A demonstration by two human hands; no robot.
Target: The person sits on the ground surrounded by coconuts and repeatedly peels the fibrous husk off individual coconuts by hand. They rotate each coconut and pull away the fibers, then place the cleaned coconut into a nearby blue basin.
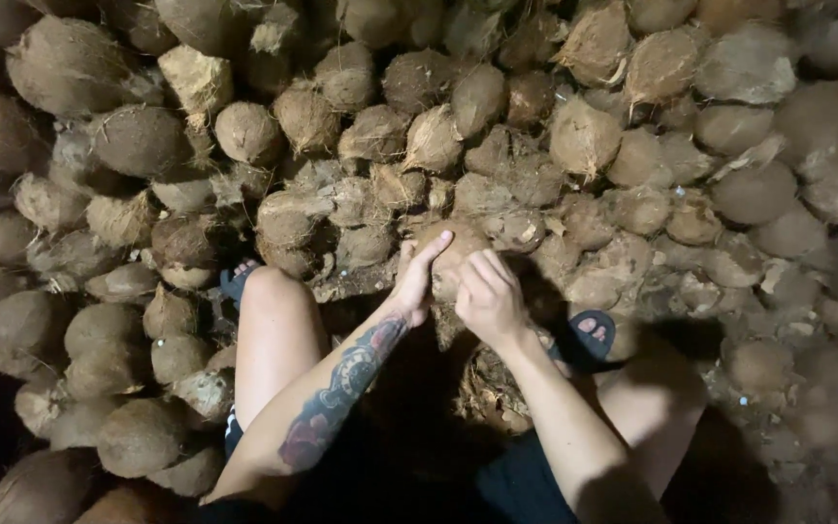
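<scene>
Both hands on one husked coconut (453, 254) at the foot of the coconut pile (574, 136): left hand (417, 281) and right hand (489, 299) curl around its sides. Pile too many to count; two blue sandals (586, 338).

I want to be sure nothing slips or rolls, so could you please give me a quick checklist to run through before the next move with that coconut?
1. Both hands on the coconut: ok; left hand and right hand both grip it.
2. Coconut clear of the pile: cannot tell; it sits right at the pile's front edge.
3. Feet out of the way: not ok; the right sandalled foot lies close under the hands, the left foot touches the pile.
4. Husk scraps between the legs: not ok; they clutter the ground.
5. Lighting: ok at the hands, dim at the edges.
</scene>
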